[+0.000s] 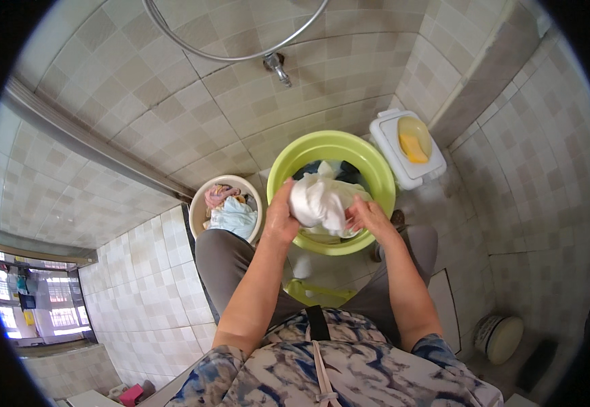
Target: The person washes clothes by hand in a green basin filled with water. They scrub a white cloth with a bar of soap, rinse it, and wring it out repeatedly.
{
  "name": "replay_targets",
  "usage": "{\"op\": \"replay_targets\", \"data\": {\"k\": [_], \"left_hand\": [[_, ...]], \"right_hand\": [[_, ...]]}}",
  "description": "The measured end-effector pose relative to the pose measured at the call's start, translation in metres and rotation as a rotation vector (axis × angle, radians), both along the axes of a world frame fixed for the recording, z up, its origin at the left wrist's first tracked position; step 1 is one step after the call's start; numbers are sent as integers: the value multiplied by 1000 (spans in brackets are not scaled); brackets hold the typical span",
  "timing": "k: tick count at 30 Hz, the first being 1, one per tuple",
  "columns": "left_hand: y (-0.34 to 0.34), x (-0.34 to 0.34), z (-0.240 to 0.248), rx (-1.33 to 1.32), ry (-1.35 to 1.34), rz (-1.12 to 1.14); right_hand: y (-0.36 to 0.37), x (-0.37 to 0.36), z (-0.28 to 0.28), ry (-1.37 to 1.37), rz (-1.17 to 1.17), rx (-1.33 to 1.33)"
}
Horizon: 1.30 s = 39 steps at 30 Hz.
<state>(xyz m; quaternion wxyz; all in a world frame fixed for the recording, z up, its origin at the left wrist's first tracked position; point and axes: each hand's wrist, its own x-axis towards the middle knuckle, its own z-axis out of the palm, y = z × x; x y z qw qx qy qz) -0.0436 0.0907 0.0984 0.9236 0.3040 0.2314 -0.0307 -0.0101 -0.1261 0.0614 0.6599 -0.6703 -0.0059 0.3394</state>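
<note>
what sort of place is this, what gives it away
Most likely a bathroom or washroom: a metal tap juts from the tiled wall, a silver hose loops above it, and a green basin with dark cloth inside stands below.

A white cloth is all bunched up in soft folds near the middle of the picture. It is held up over a big, round, light green tub with a wide rim. Dark cloth lies inside the tub.
</note>
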Motion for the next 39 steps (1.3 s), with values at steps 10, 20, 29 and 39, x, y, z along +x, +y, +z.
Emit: {"op": "replay_targets", "data": {"k": [10, 20, 29, 39], "left_hand": [[-53, -12, -1, 362, 29, -282], [-30, -25, -32, 919, 153, -307], [-32, -19, -35, 580, 92, -396], [-9, 24, 18, 439, -68, -157]], "right_hand": [[13, -1, -8, -132, -363, 209], [9, 2, -20, -141, -473, 434], [-2, -8, 4, 55, -464, 748], [-31, 2, 10, -20, -581, 796]]}}
